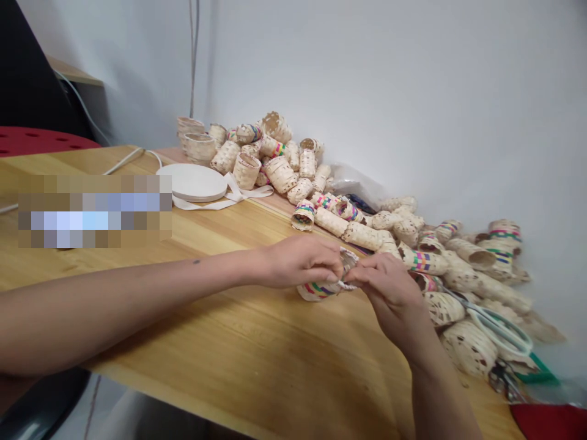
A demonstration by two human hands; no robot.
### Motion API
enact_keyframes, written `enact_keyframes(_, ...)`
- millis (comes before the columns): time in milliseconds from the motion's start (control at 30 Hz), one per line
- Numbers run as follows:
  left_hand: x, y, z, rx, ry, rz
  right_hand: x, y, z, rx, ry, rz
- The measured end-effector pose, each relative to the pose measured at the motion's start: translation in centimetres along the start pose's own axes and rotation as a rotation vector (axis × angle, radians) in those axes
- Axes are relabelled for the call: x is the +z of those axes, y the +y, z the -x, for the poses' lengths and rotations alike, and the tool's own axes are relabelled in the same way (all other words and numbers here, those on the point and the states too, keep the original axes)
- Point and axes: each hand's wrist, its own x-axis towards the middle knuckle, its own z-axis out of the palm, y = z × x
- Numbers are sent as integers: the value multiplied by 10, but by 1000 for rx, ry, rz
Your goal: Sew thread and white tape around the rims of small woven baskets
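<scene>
A small woven basket cylinder (318, 290) with a multicoloured band lies on its side between my hands, partly hidden by my fingers. My left hand (298, 263) grips its upper end from the left. My right hand (389, 293) pinches the woven strips at its rim from the right. Just beyond my right hand lies a large heap of similar woven cylinders (422, 260), many of them banded in bright colours. White-handled scissors (499, 330) rest on the heap to the right of my right hand.
The heap runs along the wall on a light wooden table (238, 330). A roll of white ribbon (195, 182) lies at the far left, with a loose end. There are a clear plastic bag (353, 183), a white cable (128, 160) and a red seat (36, 139).
</scene>
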Motion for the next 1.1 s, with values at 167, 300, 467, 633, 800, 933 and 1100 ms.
enact_keyframes(167, -5, 0, 0, -36, -31, 103, -4, 4, 4, 59, 40, -48)
enact_keyframes(300, -6, 0, 0, -41, -45, 122, -5, 6, 6, 68, 40, -59)
enact_keyframes(467, -5, 0, 0, -38, -49, 124, -3, 5, 5, 51, 25, -48)
enact_keyframes(633, -5, 0, 0, -39, -51, 128, -3, 4, 4, 32, 20, -36)
enact_keyframes(800, -4, -1, 0, -27, -39, 121, -4, 3, 4, 23, -2, -25)
enact_keyframes(933, -4, -1, 0, -42, -39, 123, -6, 5, 5, 32, 12, -24)
enact_keyframes(1100, -5, 0, 0, -32, -52, 139, -6, 6, 5, 46, 29, -43)
